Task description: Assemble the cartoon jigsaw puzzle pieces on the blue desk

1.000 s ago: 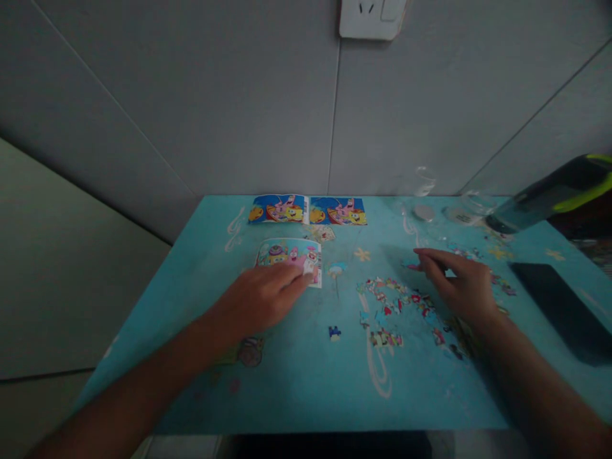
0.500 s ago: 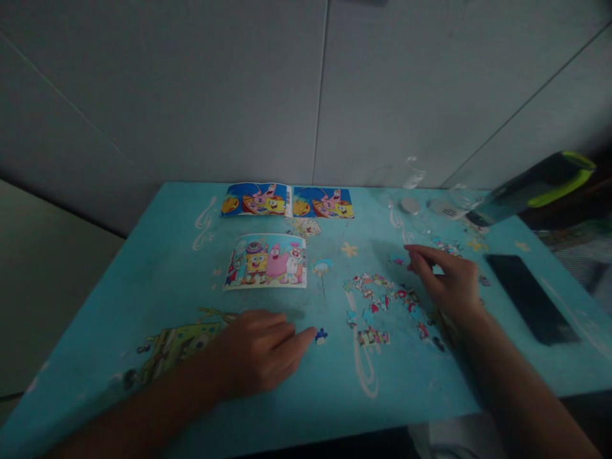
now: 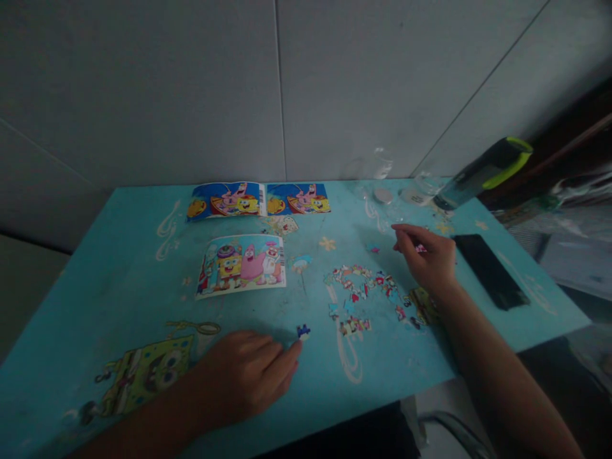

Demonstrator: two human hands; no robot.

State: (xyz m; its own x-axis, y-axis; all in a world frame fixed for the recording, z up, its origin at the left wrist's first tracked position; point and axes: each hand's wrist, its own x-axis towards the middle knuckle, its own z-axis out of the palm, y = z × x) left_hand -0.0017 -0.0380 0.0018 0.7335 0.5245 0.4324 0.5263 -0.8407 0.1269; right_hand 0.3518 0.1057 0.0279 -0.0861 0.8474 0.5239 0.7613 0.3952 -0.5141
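Observation:
My left hand [image 3: 255,370] rests low over the table, its index finger stretched out and the other fingers loosely bent. That fingertip touches or nearly touches the near edge of a small blue-and-white jigsaw piece [image 3: 303,332]. My right hand [image 3: 425,255] hovers over the right part of the table, thumb and index fingertip close together as in a pinch. Whatever may be between them is too small to make out. Left of its wrist lie scattered jigsaw pieces [image 3: 356,275] and a short strip of joined pieces [image 3: 354,326]. A lone piece [image 3: 373,248] is left of the right fingertips.
A cartoon picture card [image 3: 241,266] lies mid-table, with two boat-scene cards [image 3: 225,199] behind it. Clear containers [image 3: 382,167], round lids [image 3: 383,196] and a dark bottle [image 3: 482,173] stand at the back right. A black flat object [image 3: 491,271] lies right of my right hand.
The view has turned to the right, so the table appears shifted left. My left fingertip has gone from beside the blue piece to its near edge. My right hand is slightly farther from the lone piece.

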